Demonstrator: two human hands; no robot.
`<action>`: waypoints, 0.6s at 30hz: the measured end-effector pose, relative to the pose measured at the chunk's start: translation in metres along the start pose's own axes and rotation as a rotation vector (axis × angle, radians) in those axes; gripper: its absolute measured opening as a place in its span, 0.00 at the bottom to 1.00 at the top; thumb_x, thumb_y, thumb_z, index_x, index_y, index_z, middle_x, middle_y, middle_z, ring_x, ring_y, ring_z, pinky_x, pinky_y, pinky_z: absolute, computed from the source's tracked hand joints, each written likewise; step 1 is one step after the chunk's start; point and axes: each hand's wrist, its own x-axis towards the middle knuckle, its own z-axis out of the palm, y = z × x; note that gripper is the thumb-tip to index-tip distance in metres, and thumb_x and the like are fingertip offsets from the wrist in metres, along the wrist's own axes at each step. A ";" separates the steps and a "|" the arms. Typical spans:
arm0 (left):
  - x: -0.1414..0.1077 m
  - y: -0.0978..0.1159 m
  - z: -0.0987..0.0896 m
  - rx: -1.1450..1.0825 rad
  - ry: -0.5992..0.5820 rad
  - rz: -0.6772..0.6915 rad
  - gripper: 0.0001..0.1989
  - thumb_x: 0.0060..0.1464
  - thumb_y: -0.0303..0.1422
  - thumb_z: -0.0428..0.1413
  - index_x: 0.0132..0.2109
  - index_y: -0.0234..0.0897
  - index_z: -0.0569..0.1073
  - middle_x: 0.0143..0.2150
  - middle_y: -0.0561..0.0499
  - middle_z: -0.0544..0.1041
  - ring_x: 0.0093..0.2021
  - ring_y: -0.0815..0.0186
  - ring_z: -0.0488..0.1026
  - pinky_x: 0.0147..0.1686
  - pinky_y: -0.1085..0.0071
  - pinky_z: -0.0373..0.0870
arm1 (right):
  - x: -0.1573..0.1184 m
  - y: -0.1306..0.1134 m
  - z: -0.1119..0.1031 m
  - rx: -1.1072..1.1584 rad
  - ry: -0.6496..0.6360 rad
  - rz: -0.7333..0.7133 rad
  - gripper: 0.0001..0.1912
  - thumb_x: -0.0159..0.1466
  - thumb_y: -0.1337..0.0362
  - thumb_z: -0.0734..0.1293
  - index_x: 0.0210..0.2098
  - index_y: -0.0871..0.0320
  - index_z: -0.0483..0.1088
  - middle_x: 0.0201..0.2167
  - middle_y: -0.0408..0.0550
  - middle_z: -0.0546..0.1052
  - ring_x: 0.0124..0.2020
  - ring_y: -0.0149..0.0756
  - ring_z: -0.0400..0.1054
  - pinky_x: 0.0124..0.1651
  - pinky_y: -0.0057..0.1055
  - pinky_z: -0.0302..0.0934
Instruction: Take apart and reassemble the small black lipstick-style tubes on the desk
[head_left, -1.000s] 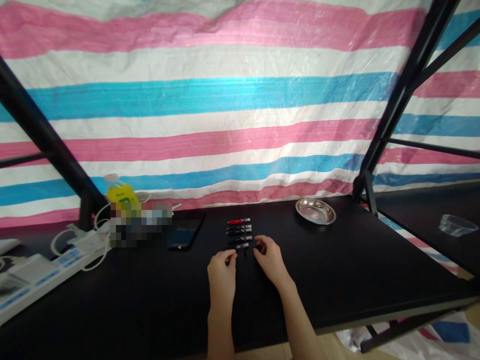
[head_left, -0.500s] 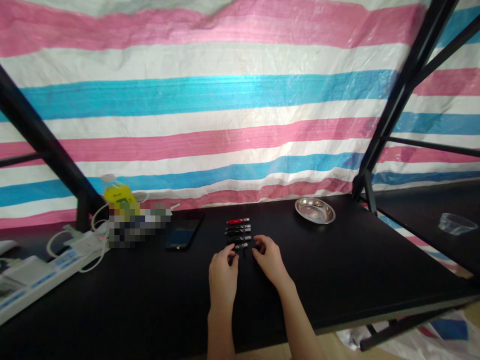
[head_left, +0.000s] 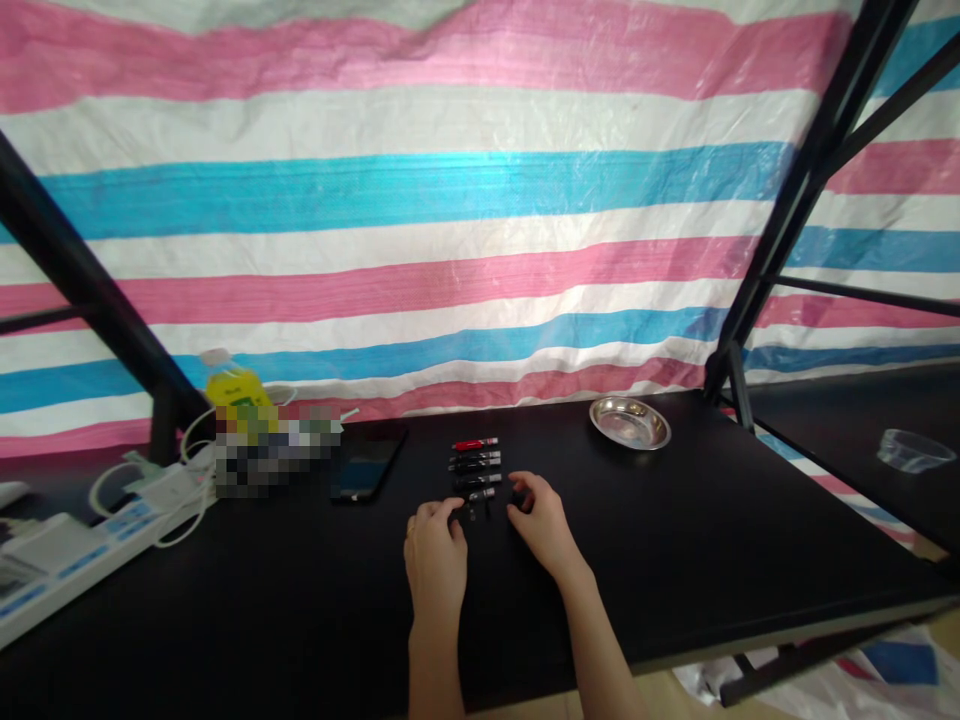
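Black worktop [head_left: 712, 540] shows between the two hands, which reach in from the near side with their backs up. The left hand [head_left: 436, 560] is released: its thumb and forefinger stand apart with nothing visible between them, just beside some tiny loose parts [head_left: 472, 514]. The right hand [head_left: 544, 522] has its fingers curled towards the thumb around a dark spot; whether that is a held piece or only shadow, I cannot tell.

Just beyond the fingertips, between the hands, lies a short dark piece with a silvery end [head_left: 481, 494], and near it a small dark stub [head_left: 488, 508]. Further back, pens lie roughly parallel in a column: a black pen [head_left: 478, 482] nearest, two more black pens [head_left: 475, 461] close together, then a red pen [head_left: 475, 444] farthest away.

Left of the pens lies a dark flat device [head_left: 369, 466] with a glossy screen. Off to the right, near the back edge, sits a shiny metal dish [head_left: 630, 423]. At far left, a white power strip [head_left: 71, 575] carries plugs and white cables, with a yellow bottle [head_left: 238, 388] behind, its lower part blurred out. Striped plastic sheeting [head_left: 420, 200] in pink, white and blue hangs behind everything, between dark slanting posts [head_left: 795, 210].
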 end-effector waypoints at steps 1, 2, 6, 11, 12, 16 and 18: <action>0.000 0.000 0.001 0.009 -0.010 -0.007 0.17 0.53 0.23 0.48 0.45 0.39 0.75 0.44 0.45 0.72 0.45 0.57 0.68 0.44 0.64 0.65 | 0.000 -0.001 -0.001 0.000 -0.002 0.001 0.21 0.47 0.75 0.63 0.40 0.57 0.71 0.31 0.44 0.71 0.24 0.30 0.61 0.31 0.29 0.62; 0.000 0.000 0.001 0.014 -0.018 -0.010 0.16 0.53 0.23 0.48 0.45 0.39 0.75 0.44 0.45 0.72 0.45 0.57 0.68 0.44 0.64 0.65 | -0.001 -0.001 -0.002 -0.001 -0.002 0.002 0.21 0.47 0.75 0.63 0.40 0.57 0.71 0.31 0.44 0.71 0.24 0.30 0.61 0.31 0.30 0.62; 0.001 0.000 0.003 0.015 -0.029 -0.012 0.15 0.54 0.25 0.48 0.45 0.39 0.75 0.44 0.44 0.72 0.46 0.57 0.68 0.44 0.64 0.65 | -0.001 -0.004 -0.006 0.003 0.023 0.010 0.22 0.46 0.75 0.63 0.41 0.57 0.71 0.32 0.45 0.71 0.25 0.31 0.62 0.32 0.30 0.62; 0.002 -0.001 0.001 -0.001 -0.043 -0.041 0.12 0.55 0.27 0.49 0.42 0.38 0.75 0.43 0.45 0.73 0.45 0.57 0.68 0.44 0.64 0.65 | -0.001 -0.006 -0.009 0.013 0.055 0.014 0.21 0.47 0.74 0.64 0.42 0.58 0.71 0.33 0.46 0.72 0.26 0.31 0.62 0.32 0.30 0.62; 0.003 -0.003 0.001 -0.011 -0.046 -0.049 0.12 0.55 0.28 0.49 0.42 0.38 0.75 0.43 0.45 0.73 0.45 0.57 0.69 0.44 0.64 0.65 | -0.001 -0.006 -0.010 0.017 0.057 0.010 0.21 0.47 0.74 0.63 0.42 0.58 0.71 0.33 0.46 0.72 0.26 0.31 0.62 0.32 0.30 0.62; 0.005 -0.008 0.002 -0.053 -0.050 -0.081 0.10 0.55 0.29 0.49 0.39 0.37 0.76 0.42 0.46 0.74 0.44 0.57 0.70 0.42 0.65 0.65 | 0.001 -0.006 -0.010 0.021 0.056 0.016 0.21 0.47 0.73 0.63 0.42 0.58 0.71 0.34 0.46 0.71 0.26 0.31 0.62 0.33 0.30 0.63; 0.006 -0.011 0.002 -0.073 -0.045 -0.086 0.10 0.54 0.28 0.49 0.38 0.36 0.76 0.42 0.46 0.74 0.43 0.58 0.70 0.42 0.66 0.65 | 0.001 -0.005 -0.010 0.016 0.054 0.025 0.21 0.48 0.73 0.64 0.42 0.58 0.71 0.34 0.47 0.71 0.26 0.31 0.63 0.33 0.31 0.63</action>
